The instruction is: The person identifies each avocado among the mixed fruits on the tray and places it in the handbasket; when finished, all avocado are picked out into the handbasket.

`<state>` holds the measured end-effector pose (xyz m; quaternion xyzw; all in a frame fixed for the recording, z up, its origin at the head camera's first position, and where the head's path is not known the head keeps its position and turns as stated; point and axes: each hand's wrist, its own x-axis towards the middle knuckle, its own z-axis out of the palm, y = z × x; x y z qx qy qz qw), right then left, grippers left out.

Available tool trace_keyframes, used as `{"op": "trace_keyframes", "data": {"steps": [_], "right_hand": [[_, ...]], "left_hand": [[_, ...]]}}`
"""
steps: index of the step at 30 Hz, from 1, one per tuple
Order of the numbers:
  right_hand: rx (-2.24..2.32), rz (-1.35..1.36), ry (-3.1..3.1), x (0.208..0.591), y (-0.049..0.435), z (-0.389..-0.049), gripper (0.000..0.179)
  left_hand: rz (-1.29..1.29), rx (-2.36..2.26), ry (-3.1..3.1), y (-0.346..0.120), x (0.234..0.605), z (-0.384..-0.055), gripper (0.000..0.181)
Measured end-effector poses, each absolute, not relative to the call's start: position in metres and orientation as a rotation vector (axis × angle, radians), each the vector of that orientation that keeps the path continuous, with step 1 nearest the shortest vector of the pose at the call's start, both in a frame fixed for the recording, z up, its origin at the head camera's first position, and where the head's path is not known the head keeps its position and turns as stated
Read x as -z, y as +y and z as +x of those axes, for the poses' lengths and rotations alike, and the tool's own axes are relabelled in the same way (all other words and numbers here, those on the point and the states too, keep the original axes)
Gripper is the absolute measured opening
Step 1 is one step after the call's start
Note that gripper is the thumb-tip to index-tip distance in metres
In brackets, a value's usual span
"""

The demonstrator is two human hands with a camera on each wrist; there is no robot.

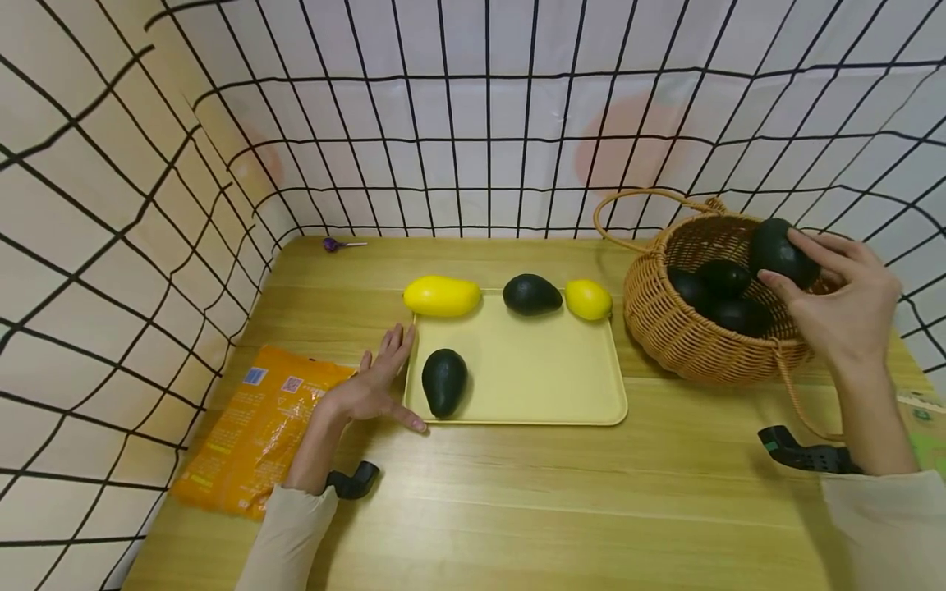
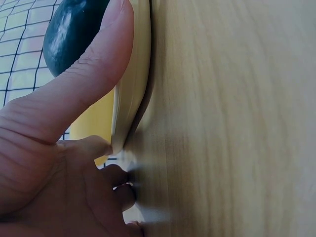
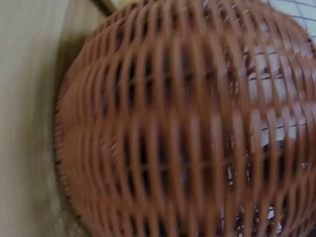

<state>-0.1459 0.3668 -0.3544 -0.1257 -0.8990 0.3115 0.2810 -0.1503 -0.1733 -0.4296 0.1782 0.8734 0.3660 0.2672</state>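
Observation:
My right hand (image 1: 842, 283) grips a dark green avocado (image 1: 782, 252) between thumb and fingers, at the right side of the wicker basket's (image 1: 709, 353) opening. Several more avocados (image 1: 727, 279) lie inside the basket. In the right wrist view the basket's woven side (image 3: 187, 123) fills most of the picture. With its fingers spread, my left hand (image 1: 369, 390) rests at the left edge of the pale yellow tray (image 1: 539, 369), the thumb by the front left corner. Close to that thumb, an avocado (image 1: 444, 382) lies on the tray; it also shows in the left wrist view.
Along the tray's back edge sit a yellow mango-shaped fruit (image 1: 442, 296), an avocado (image 1: 532, 295) and a lemon (image 1: 588, 300). An orange plastic packet (image 1: 259, 431) lies left of my left arm. Near the back is a purple lollipop (image 1: 336, 245). Black wire mesh (image 1: 488, 139) stands behind and at the sides.

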Motion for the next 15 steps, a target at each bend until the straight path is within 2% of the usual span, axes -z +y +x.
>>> {"op": "trace_keyframes", "data": {"steps": [15], "right_hand": [[-0.75,-0.354,-2.534,0.3621,0.3712,-0.1528,0.052]], "left_hand": [[0.486,-0.967,2.361,-0.1737,0.4291,-0.1505,0.147]]}}
